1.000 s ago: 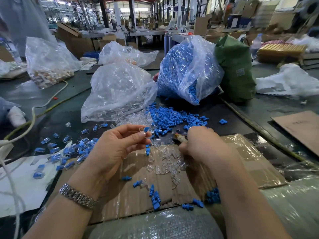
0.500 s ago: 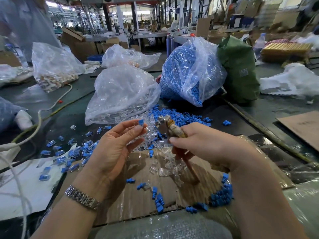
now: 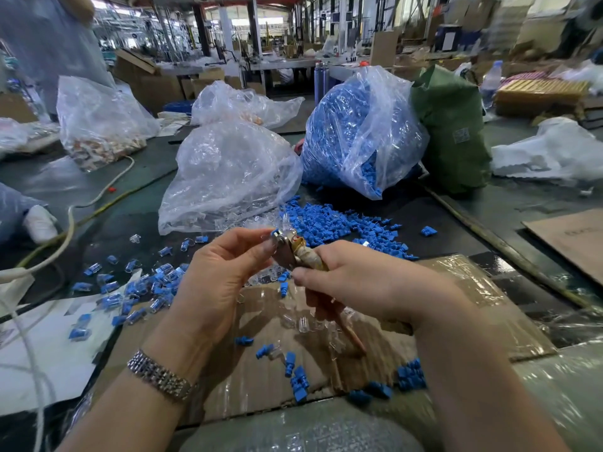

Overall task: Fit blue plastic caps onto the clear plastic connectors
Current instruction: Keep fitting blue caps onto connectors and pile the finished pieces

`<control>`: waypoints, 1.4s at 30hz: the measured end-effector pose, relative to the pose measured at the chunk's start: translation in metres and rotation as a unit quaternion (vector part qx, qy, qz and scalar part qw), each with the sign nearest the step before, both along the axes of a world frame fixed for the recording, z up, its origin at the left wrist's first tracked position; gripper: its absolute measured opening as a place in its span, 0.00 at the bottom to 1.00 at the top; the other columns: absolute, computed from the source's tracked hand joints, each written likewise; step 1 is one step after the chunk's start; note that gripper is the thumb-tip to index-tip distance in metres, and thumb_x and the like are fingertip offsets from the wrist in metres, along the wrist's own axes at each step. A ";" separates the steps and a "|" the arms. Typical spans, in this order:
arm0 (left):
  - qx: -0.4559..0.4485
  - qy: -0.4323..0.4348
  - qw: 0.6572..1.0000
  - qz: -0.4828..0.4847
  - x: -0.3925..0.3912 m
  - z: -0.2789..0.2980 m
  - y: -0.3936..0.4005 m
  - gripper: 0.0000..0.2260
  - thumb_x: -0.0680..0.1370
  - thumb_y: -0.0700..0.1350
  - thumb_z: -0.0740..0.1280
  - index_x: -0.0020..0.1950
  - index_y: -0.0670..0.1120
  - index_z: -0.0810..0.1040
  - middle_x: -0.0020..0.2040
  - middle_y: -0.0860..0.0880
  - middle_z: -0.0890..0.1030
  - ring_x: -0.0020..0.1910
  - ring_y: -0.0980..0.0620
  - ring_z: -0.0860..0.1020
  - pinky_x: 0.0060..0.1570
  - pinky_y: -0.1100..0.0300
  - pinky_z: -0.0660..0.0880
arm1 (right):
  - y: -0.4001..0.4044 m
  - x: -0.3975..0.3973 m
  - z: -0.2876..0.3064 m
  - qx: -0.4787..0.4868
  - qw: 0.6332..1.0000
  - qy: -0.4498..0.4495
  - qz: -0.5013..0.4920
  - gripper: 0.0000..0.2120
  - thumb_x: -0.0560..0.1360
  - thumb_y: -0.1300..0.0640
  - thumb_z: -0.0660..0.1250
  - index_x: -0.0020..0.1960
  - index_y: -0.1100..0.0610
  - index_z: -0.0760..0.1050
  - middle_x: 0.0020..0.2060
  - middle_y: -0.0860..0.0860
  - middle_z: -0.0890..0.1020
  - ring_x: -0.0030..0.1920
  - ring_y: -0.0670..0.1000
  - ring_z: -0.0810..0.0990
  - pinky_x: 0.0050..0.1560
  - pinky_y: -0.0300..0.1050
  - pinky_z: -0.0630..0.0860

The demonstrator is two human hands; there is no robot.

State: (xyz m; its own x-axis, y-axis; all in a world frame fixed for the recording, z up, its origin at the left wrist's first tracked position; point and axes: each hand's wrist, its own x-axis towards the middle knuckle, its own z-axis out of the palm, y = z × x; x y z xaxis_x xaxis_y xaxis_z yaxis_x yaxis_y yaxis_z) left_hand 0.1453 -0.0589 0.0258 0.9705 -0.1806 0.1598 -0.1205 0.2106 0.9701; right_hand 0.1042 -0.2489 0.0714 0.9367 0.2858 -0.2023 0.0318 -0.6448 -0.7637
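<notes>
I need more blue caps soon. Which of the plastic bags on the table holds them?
The bulging clear bag at centre right, beside the green sack. It is packed blue, with caps spilling from its mouth; the other bags hold clear or pale parts.

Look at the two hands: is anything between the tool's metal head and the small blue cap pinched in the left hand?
Nothing visible. The left hand pinches the small blue plastic cap right against the wrapped-handle tool in the right hand's grip.
</notes>
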 end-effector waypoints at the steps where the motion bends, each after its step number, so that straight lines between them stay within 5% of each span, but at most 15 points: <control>1: 0.015 -0.010 1.000 0.005 -0.001 -0.001 -0.001 0.13 0.64 0.50 0.78 0.48 0.51 0.88 0.50 0.45 0.87 0.52 0.49 0.85 0.53 0.59 0.81 | -0.001 0.000 -0.001 0.006 1.000 0.001 -0.004 0.18 0.84 0.48 0.61 0.47 0.63 0.75 0.36 0.54 0.84 0.34 0.54 0.83 0.42 0.52 0.81; 4: 0.047 -0.034 0.998 0.024 -0.002 -0.002 -0.002 0.12 0.66 0.50 0.76 0.49 0.51 0.87 0.50 0.45 0.87 0.54 0.47 0.84 0.55 0.57 0.80 | -0.001 0.000 -0.004 -0.001 1.000 -0.005 -0.011 0.16 0.84 0.48 0.61 0.44 0.59 0.73 0.29 0.50 0.78 0.27 0.49 0.77 0.34 0.45 0.76; 10: 0.067 -0.082 0.993 0.058 -0.003 0.002 0.001 0.09 0.70 0.48 0.74 0.49 0.52 0.87 0.49 0.47 0.87 0.52 0.51 0.85 0.54 0.62 0.80 | 0.001 0.001 -0.002 0.002 0.999 -0.039 -0.002 0.20 0.82 0.41 0.61 0.45 0.58 0.75 0.34 0.51 0.83 0.32 0.50 0.83 0.39 0.49 0.81; 13: 0.145 -0.113 0.972 0.145 0.001 0.003 0.008 0.04 0.74 0.47 0.75 0.48 0.54 0.85 0.45 0.53 0.87 0.46 0.57 0.84 0.48 0.66 0.79 | -0.010 -0.001 0.003 0.001 0.998 -0.063 -0.026 0.20 0.80 0.36 0.62 0.43 0.53 0.74 0.37 0.52 0.84 0.34 0.49 0.82 0.39 0.51 0.79; 15: 0.218 -0.133 0.941 0.220 0.003 0.002 0.017 0.05 0.76 0.44 0.75 0.46 0.54 0.83 0.42 0.56 0.85 0.42 0.60 0.82 0.42 0.68 0.77 | -0.022 0.002 0.002 -0.023 0.993 -0.085 -0.081 0.18 0.78 0.37 0.64 0.42 0.51 0.73 0.36 0.50 0.82 0.36 0.50 0.80 0.38 0.53 0.77; 18: 0.375 -0.113 0.864 0.316 0.003 0.002 0.029 0.06 0.74 0.42 0.72 0.42 0.52 0.78 0.39 0.53 0.80 0.41 0.53 0.79 0.41 0.54 0.74 | -0.033 0.010 -0.006 -0.157 0.972 -0.082 -0.156 0.17 0.78 0.39 0.66 0.42 0.51 0.70 0.38 0.49 0.78 0.39 0.50 0.77 0.36 0.48 0.69; 22: 0.599 -0.094 0.734 0.306 -0.001 0.007 0.030 0.06 0.74 0.41 0.71 0.47 0.51 0.77 0.47 0.51 0.72 0.54 0.42 0.73 0.54 0.46 0.67 | -0.035 0.016 -0.019 -0.301 0.933 -0.038 -0.194 0.17 0.77 0.43 0.67 0.40 0.51 0.65 0.45 0.51 0.73 0.48 0.56 0.73 0.55 0.55 0.74; 25: 0.565 -0.158 0.779 0.220 -0.007 0.008 0.021 0.08 0.75 0.40 0.71 0.44 0.53 0.77 0.44 0.56 0.74 0.48 0.52 0.74 0.53 0.50 0.69 | -0.032 0.017 -0.023 -0.327 0.923 -0.016 -0.202 0.19 0.77 0.41 0.67 0.40 0.52 0.65 0.46 0.51 0.73 0.51 0.57 0.71 0.59 0.57 0.73; 28: 0.513 -0.164 0.840 0.068 -0.013 0.007 0.013 0.08 0.76 0.41 0.72 0.44 0.54 0.81 0.39 0.57 0.79 0.39 0.61 0.77 0.45 0.68 0.73 | -0.026 0.021 -0.027 -0.353 0.910 -0.051 -0.211 0.23 0.76 0.35 0.66 0.57 0.54 0.73 0.61 0.55 0.73 0.64 0.59 0.69 0.65 0.62 0.67; 30: 0.521 -0.155 0.839 0.012 -0.013 0.004 0.011 0.06 0.75 0.44 0.73 0.43 0.56 0.83 0.38 0.57 0.81 0.40 0.61 0.79 0.40 0.70 0.72 | -0.014 0.026 -0.027 -0.321 0.921 -0.123 -0.184 0.25 0.76 0.35 0.67 0.65 0.51 0.73 0.63 0.53 0.72 0.66 0.57 0.69 0.65 0.63 0.65; 33: 0.544 -0.153 0.825 -0.010 -0.010 0.003 0.013 0.04 0.75 0.47 0.75 0.44 0.56 0.83 0.39 0.56 0.82 0.39 0.59 0.79 0.41 0.65 0.74 | 0.013 0.032 -0.026 -0.226 0.951 -0.190 -0.089 0.13 0.77 0.39 0.68 0.56 0.46 0.79 0.53 0.47 0.78 0.61 0.52 0.71 0.62 0.60 0.65; 42: 0.546 -0.149 0.825 -0.016 -0.008 -0.004 0.009 0.04 0.73 0.50 0.78 0.45 0.54 0.85 0.41 0.56 0.84 0.40 0.60 0.79 0.46 0.58 0.77 | 0.036 0.041 -0.040 -0.279 0.938 -0.203 0.006 0.06 0.79 0.52 0.68 0.53 0.45 0.83 0.44 0.46 0.70 0.60 0.55 0.70 0.58 0.57 0.64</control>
State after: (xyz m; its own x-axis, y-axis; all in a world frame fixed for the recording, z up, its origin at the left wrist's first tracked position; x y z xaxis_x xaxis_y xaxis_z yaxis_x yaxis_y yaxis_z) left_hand 0.1372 -0.0497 0.0217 0.9094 -0.3996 0.1152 -0.3990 -0.7602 0.5128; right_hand 0.1455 -0.2131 0.0313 0.9662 0.2529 0.0492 0.2574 -0.9386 -0.2296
